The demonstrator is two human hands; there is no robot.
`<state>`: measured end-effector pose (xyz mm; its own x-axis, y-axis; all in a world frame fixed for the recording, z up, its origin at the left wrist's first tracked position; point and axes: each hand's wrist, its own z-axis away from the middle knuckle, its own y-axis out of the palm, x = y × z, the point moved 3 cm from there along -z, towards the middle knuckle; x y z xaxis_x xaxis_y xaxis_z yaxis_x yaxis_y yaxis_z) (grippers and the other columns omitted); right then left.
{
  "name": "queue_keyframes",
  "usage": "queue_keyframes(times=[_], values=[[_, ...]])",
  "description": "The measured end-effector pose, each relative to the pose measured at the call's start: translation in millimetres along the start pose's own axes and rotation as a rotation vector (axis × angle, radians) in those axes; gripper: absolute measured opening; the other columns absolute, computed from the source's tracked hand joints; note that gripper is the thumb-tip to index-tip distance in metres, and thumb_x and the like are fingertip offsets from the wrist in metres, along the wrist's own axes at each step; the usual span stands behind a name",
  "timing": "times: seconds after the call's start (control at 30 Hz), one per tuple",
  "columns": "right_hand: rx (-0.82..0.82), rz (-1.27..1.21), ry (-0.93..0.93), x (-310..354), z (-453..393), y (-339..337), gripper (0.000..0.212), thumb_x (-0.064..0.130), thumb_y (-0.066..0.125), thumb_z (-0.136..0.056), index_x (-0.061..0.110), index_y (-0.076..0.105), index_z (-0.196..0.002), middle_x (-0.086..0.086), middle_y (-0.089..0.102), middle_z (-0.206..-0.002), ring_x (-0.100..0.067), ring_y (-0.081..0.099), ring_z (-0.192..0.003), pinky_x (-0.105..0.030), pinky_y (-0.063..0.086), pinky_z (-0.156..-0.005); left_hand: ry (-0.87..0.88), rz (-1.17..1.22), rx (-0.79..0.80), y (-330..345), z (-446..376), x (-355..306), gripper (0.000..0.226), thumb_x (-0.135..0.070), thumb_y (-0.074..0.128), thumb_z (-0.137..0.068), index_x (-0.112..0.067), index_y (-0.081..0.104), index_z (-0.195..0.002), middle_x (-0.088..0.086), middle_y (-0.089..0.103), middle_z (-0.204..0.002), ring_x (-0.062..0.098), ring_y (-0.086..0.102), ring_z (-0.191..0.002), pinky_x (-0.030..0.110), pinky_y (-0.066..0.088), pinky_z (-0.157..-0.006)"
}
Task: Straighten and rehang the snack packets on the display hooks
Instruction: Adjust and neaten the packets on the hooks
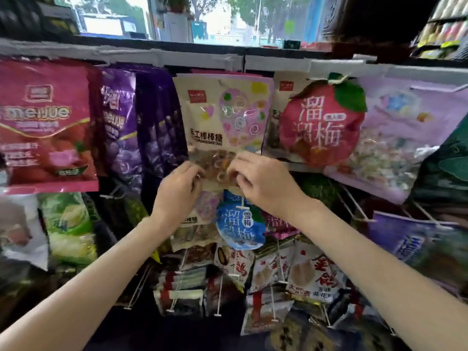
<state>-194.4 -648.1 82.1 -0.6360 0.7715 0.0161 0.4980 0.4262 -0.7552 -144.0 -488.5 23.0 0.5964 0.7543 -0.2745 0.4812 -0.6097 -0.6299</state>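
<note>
Both hands pinched the lower edge of the cream lollipop packet, left hand and right hand with fingers curled onto its clear window. It hung on the top row, between the purple grape packet and the red plum packet. It looked light, crinkly and slippery; the bottom corners seemed the best hold.

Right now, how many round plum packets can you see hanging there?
3. A red plum packet hangs top right, a blue plum packet just below both hands, and a magenta one peeks out right of the blue, partly covered. More may hang hidden behind them.
</note>
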Motion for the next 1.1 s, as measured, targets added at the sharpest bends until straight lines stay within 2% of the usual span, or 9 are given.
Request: queue_keyframes(times=[0.1,0.17,0.23,0.3,0.4,0.5,0.63,0.73,1.1], values=[[0.598,-0.092,0.380,11,3,83,0.015,0.004,0.044,-0.092,0.001,0.057,-0.086,-0.013,0.057,-0.084,-0.028,0.054,-0.075,-0.036,0.046,-0.062,0.097,-0.089,0.214,1,31,36,0.027,-0.015,0.039,-0.083,-0.004,0.063,-0.083,0.009,0.063,-0.084,0.026,0.063,-0.069,0.029,0.049,-0.055],[0.761,-0.160,0.543,15,8,122,0.015,0.001,0.043,-0.094,0.003,0.055,-0.102,-0.014,0.056,-0.104,-0.027,0.053,-0.091,-0.033,0.042,-0.066,0.135,-0.134,0.322,-3,44,56,0.025,-0.017,0.045,-0.080,-0.003,0.066,-0.081,0.013,0.065,-0.084,0.029,0.065,-0.064,0.028,0.051,-0.051],[0.764,-0.145,0.614,15,7,145,0.052,-0.001,0.043,-0.093,0.002,0.027,-0.142,-0.012,0.023,-0.150,-0.026,0.030,-0.134,-0.034,0.037,-0.096,0.154,-0.204,0.442,-3,51,69,0.020,-0.007,0.074,-0.062,-0.001,0.069,-0.080,0.018,0.067,-0.089,0.028,0.066,-0.057,0.026,0.050,-0.045],[0.713,-0.073,0.589,15,-1,160,0.055,-0.001,0.044,-0.093,0.001,0.023,-0.144,-0.014,0.012,-0.153,-0.028,0.016,-0.141,-0.034,0.027,-0.107,0.116,-0.248,0.582,-1,51,78,0.033,-0.002,0.078,-0.060,0.001,0.068,-0.090,0.024,0.062,-0.108,0.027,0.067,-0.063,0.027,0.052,-0.051],[0.736,-0.079,0.634,9,-8,182,0.036,0.007,0.045,-0.093,0.001,0.050,-0.128,-0.016,0.030,-0.145,-0.030,0.029,-0.135,-0.041,0.035,-0.104,0.001,-0.285,0.698,8,48,90,0.028,-0.010,0.046,-0.090,-0.004,0.055,-0.117,0.018,0.053,-0.126,0.033,0.063,-0.093,0.037,0.051,-0.075],[0.739,-0.094,0.671,-3,-10,203,0.034,0.015,0.048,-0.093,0.006,0.056,-0.124,-0.011,0.043,-0.138,-0.026,0.023,-0.137,-0.040,0.035,-0.105,0.028,-0.378,0.781,17,44,101,0.028,-0.012,0.037,-0.097,-0.003,0.046,-0.121,0.020,0.051,-0.127,0.034,0.060,-0.096,0.036,0.046,-0.074],[0.625,-0.141,0.748,8,-20,195,0.040,0.014,0.055,-0.088,0.010,0.054,-0.128,-0.009,0.049,-0.131,-0.024,0.028,-0.133,-0.033,0.038,-0.099,0.001,-0.322,0.808,21,38,110,0.032,-0.016,0.036,-0.097,-0.002,0.043,-0.125,0.019,0.050,-0.128,0.033,0.058,-0.095,0.033,0.040,-0.071],[0.623,-0.178,0.829,22,-13,181,0.043,0.000,0.053,-0.085,0.002,0.048,-0.128,-0.014,0.042,-0.130,-0.026,0.039,-0.123,-0.021,0.033,-0.085,0.007,-0.249,0.756,15,42,101,0.037,-0.012,0.038,-0.095,-0.005,0.040,-0.132,0.017,0.043,-0.135,0.032,0.053,-0.108,0.033,0.038,-0.086],[0.629,-0.190,0.892,45,-3,152,0.037,-0.003,0.040,-0.089,-0.002,0.052,-0.124,-0.018,0.053,-0.125,-0.031,0.052,-0.113,-0.040,0.046,-0.093,-0.040,-0.148,0.685,6,60,99,0.043,-0.013,0.044,-0.089,-0.002,0.041,-0.131,0.019,0.035,-0.133,0.031,0.042,-0.118,0.034,0.036,-0.102]])
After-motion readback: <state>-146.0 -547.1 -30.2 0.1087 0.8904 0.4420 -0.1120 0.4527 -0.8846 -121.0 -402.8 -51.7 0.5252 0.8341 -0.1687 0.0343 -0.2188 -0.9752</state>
